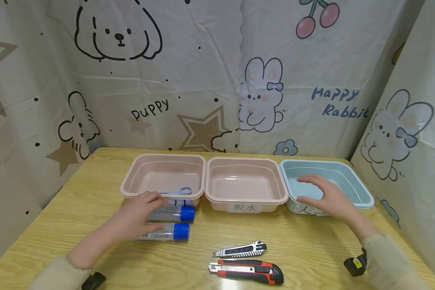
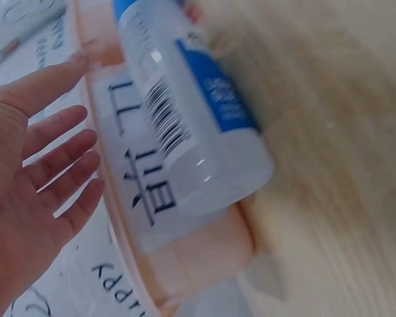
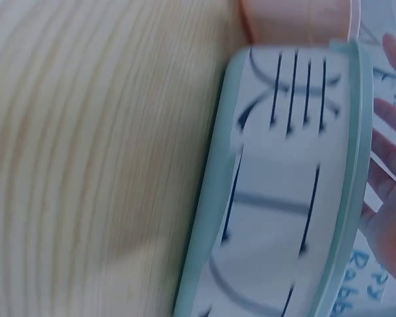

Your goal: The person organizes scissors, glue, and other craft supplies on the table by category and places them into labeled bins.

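Bottles point(image 1: 181, 232) (2, clear w/ blue caps) lie on table point(image 1: 188, 266) in front of L pink tub point(image 1: 166, 156). L hand point(image 1: 135, 217) is over them in head view, fingers spread, nothing gripped; L wrist cam agrees, & adds barcode + blue label on one bottle, plus tub label point(image 2: 142, 172) behind it, mostly hidden from head. R hand point(image 1: 331, 199) is over blue tub point(image 1: 326, 163), fingers loosely bent, thumb apart, holding nothing; R wrist cam gets more of that tub's label point(image 3: 284, 178), which R hand partly blocks from head. Only head view has scissors point(image 1: 175, 192) in L pink tub, + small silver knife point(image 1: 239, 250) & bigger red/black knife point(image 1: 246, 270) nearer the wearer.
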Action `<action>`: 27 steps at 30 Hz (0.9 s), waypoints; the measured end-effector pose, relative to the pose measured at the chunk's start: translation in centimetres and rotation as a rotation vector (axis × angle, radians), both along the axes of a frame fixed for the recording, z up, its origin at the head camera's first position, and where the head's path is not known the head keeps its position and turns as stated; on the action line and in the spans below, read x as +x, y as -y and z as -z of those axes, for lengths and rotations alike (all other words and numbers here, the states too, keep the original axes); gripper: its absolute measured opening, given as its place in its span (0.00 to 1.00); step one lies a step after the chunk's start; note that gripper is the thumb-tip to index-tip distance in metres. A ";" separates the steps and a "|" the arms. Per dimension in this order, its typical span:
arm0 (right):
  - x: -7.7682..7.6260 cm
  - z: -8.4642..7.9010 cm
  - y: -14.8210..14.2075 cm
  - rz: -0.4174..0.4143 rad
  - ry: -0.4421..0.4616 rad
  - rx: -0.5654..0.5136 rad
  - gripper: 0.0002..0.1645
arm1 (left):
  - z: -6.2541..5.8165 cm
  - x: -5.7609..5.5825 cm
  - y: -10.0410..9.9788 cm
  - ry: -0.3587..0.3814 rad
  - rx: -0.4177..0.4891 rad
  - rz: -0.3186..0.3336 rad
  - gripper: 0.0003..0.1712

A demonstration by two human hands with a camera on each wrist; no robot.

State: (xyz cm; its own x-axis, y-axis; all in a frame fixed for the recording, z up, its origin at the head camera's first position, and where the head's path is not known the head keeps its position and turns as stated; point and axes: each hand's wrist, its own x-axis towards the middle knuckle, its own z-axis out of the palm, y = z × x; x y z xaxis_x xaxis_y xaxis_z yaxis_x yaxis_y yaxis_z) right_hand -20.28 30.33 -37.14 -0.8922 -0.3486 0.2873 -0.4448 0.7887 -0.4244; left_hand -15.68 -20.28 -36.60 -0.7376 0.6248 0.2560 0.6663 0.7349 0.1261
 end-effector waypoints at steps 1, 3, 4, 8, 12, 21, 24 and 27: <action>0.2 0.0 -0.5 0.002 0.007 -0.003 0.31 | 0.1 0.1 -0.2 0.022 -0.014 0.012 0.28; 0.4 0.0 -1.5 0.003 0.027 -0.012 0.33 | 0.4 0.3 -0.4 0.068 -0.051 0.034 0.28; 0.6 0.0 -2.0 0.006 0.032 -0.011 0.34 | 0.6 0.5 -0.5 0.088 -0.070 0.040 0.28; 1.0 -0.2 -4.0 0.041 0.035 0.017 0.42 | 1.3 0.8 -0.8 0.122 -0.149 0.058 0.28; 1.4 -0.4 -5.9 0.112 0.011 0.069 0.50 | 1.8 1.0 -1.0 0.121 -0.187 0.063 0.31; 1.9 0.4 -9.7 0.219 0.047 0.076 0.63 | 2.2 1.0 -1.5 0.068 -0.186 0.078 0.31; 2.1 0.7 -10.5 0.241 0.085 0.058 0.65 | 2.0 1.1 -1.8 0.075 -0.190 0.093 0.31; 2.3 0.8 -10.9 0.261 0.132 0.038 0.66 | 1.3 1.3 -2.2 0.093 -0.174 0.090 0.31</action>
